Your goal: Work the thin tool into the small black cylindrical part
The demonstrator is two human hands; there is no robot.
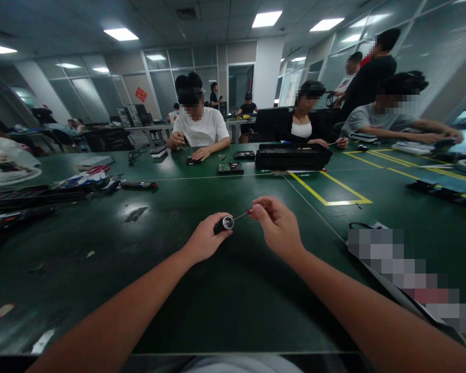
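In the middle of the head view, my left hand [210, 235] grips a short black cylinder [228, 223] with a silver rim at its end, which faces me. I cannot make out exactly what kind of part it is. My right hand [277, 224] is closed around the reddish handle of a thin screwdriver [241, 216]. Its slim metal shaft points left and its tip is at the cylinder's rim; whether it touches is too small to tell. Both hands are a little above the green tabletop [233, 300].
A long black casing [293, 157] and a green circuit board [230, 168] lie across the table. Co-workers sit beyond, one in a white shirt [200, 127]. To the left are a black rod-like tool [139, 185] and cables [99, 170]. Yellow tape [347, 202] marks the right side.
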